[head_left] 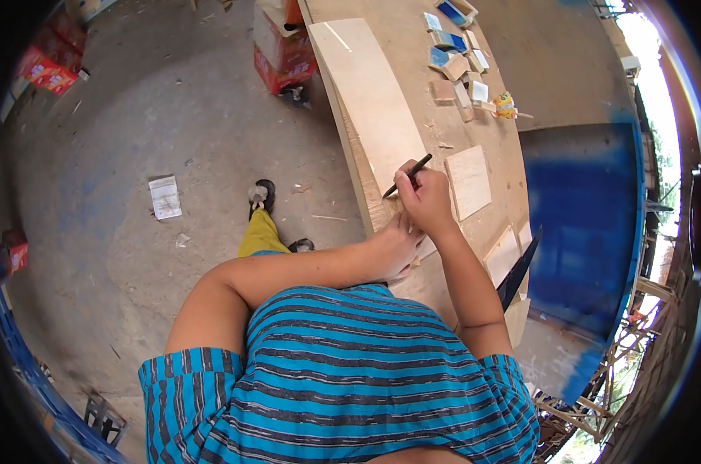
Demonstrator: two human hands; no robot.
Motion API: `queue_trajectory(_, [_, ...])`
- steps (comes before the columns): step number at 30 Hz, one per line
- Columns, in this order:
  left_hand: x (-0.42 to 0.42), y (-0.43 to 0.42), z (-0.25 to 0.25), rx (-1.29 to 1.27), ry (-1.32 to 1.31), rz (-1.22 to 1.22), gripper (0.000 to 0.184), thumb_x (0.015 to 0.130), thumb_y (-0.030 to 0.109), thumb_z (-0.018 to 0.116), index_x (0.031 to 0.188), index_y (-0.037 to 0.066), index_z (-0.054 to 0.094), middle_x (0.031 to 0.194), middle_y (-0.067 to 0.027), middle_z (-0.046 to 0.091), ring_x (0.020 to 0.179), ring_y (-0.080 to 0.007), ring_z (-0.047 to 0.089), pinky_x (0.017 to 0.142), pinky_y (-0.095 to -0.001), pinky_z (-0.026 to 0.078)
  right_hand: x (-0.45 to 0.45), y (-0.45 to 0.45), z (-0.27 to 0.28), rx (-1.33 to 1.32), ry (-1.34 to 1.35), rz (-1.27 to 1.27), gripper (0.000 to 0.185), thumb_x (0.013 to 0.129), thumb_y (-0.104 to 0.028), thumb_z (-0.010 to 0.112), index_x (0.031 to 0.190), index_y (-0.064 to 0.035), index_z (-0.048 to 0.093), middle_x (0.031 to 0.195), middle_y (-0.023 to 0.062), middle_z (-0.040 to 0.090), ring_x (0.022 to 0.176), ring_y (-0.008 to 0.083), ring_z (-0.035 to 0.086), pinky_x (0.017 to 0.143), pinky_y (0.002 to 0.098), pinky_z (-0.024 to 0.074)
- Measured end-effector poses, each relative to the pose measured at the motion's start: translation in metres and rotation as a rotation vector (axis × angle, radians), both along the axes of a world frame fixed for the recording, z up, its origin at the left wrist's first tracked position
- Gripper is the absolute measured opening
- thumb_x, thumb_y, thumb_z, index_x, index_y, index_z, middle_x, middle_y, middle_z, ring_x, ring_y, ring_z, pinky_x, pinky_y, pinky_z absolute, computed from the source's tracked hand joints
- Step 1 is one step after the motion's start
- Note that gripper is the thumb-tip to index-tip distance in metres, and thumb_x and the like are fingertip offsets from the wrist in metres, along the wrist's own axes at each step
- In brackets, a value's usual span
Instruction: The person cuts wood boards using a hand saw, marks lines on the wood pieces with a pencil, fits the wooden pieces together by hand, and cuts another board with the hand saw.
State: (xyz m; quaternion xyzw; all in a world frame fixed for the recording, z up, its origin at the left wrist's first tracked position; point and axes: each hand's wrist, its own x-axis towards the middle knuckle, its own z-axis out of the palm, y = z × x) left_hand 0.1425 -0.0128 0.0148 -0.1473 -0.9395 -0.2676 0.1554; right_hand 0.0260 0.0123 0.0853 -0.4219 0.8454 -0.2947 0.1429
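Note:
A slim black pen (409, 175) is gripped in my right hand (426, 201), its tip pointing down and left close to the edge of a long pale wooden board (370, 93). My left hand (393, 249) is bent low at the near end of that board, just below the right hand. Its fingers are closed together and partly hidden, so what they hold or press on is unclear. A small pale wood piece (426, 249) shows beside the left hand. Right of the pen lies a squarish flat wooden panel (468, 182).
On the workbench (412, 46), several small wood blocks (457, 68) lie beside a yellow packet (505, 105). A dark saw blade (520, 267) rests by wood offcuts at the right edge. Red cartons (285, 58) stand on the floor beside the bench; paper (165, 197) lies further left.

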Motion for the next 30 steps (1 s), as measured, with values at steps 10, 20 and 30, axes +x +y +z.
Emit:
queue_trajectory(10, [-0.001, 0.000, 0.000, 0.038, 0.025, 0.006, 0.063, 0.066, 0.028, 0.066, 0.118, -0.007, 0.055, 0.117, -0.0244, 0.048, 0.111, -0.0478, 0.046, 0.094, -0.0454, 0.043, -0.023, 0.005, 0.003, 0.025, -0.053, -0.017, 0.020, 0.083, -0.016, 0.059, 0.073, 0.0009, 0.062, 0.054, 0.0139, 0.056, 0.048, 0.0244, 0.057, 0.048, 0.0345, 0.0418])
queue_trajectory(20, [0.000, -0.005, 0.004, -0.052, -0.014, -0.037, 0.064, 0.069, 0.031, 0.066, 0.122, -0.004, 0.055, 0.121, -0.0233, 0.048, 0.114, -0.0501, 0.044, 0.095, -0.0463, 0.043, -0.080, 0.019, 0.016, 0.146, 0.363, -0.135, 0.022, 0.081, -0.020, 0.061, 0.073, 0.0001, 0.065, 0.060, 0.0178, 0.059, 0.055, 0.0329, 0.060, 0.052, 0.0392, 0.0453])
queue_trajectory(30, [-0.001, -0.006, 0.008, -0.060, -0.030, -0.045, 0.064, 0.069, 0.031, 0.066, 0.121, -0.004, 0.056, 0.122, -0.0238, 0.048, 0.114, -0.0497, 0.045, 0.094, -0.0460, 0.044, -0.074, 0.025, 0.013, 0.108, 0.290, -0.112, 0.017, 0.083, -0.018, 0.060, 0.077, -0.0023, 0.064, 0.061, 0.0159, 0.060, 0.056, 0.0311, 0.061, 0.053, 0.0373, 0.0459])
